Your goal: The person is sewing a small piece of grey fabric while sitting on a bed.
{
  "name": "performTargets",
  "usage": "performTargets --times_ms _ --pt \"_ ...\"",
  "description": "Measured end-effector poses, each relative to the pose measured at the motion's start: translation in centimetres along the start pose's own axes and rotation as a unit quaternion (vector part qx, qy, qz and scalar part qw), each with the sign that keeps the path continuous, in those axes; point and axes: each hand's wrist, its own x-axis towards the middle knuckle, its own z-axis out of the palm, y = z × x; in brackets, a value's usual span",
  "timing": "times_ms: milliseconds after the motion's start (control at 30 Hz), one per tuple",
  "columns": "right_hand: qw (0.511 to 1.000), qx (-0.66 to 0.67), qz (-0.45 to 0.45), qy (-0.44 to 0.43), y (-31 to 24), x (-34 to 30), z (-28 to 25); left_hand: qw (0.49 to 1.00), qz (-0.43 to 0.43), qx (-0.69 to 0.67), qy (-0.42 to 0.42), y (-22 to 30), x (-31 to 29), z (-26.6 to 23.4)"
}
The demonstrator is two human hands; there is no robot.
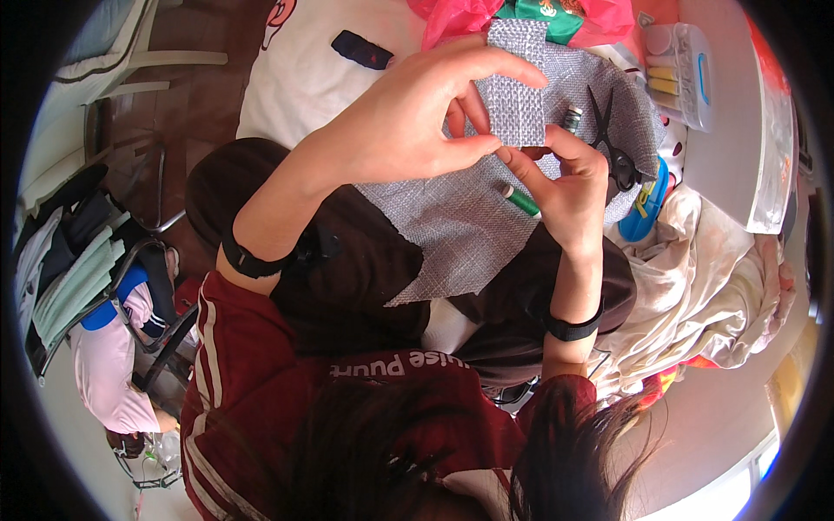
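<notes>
A folded strip of grey woven fabric is held up in front of me. My left hand has its index finger stretched across the strip's face and its thumb at the lower left corner. Its other fingers bend in at the left edge, partly hidden behind the cloth. My right hand pinches the bottom edge, thumb tip close to the left thumb. Whether a needle sits between the fingertips is too small to tell. Below, a larger grey woven cloth covers my lap, with a green thread spool on it.
Black scissors and a dark green spool lie on the cloth at right. Beyond them are a clear box and a blue object. Left, a dark patch rests on white fabric; another person sits near chairs.
</notes>
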Motion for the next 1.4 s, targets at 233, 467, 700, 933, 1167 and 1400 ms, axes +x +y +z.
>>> performTargets --times_ms 233,467,700,933,1167,1400 --pt "1.000 -0.007 0.004 0.000 0.1 -0.1 0.0 1.000 0.006 0.008 -0.002 -0.1 -0.1 0.1" --pt "1.000 0.025 -0.004 0.014 0.3 -0.1 0.3 0.999 -0.013 -0.027 -0.011 -0.1 -0.2 0.0" --pt "1.000 0.022 -0.008 0.012 0.3 -0.1 0.1 0.999 -0.013 -0.038 -0.011 -0.1 0.1 0.1" --pt "0.999 0.035 -0.007 0.012 0.8 -0.2 0.2 1.000 -0.008 -0.030 -0.005 0.0 0.1 0.2" --pt "0.999 0.036 0.003 0.008 0.7 -0.1 0.3 1.000 -0.013 -0.020 -0.008 0.0 -0.1 0.1" --pt "0.998 0.060 0.013 0.015 0.4 0.0 0.3 1.000 -0.016 -0.021 -0.008 0.0 0.0 0.2"
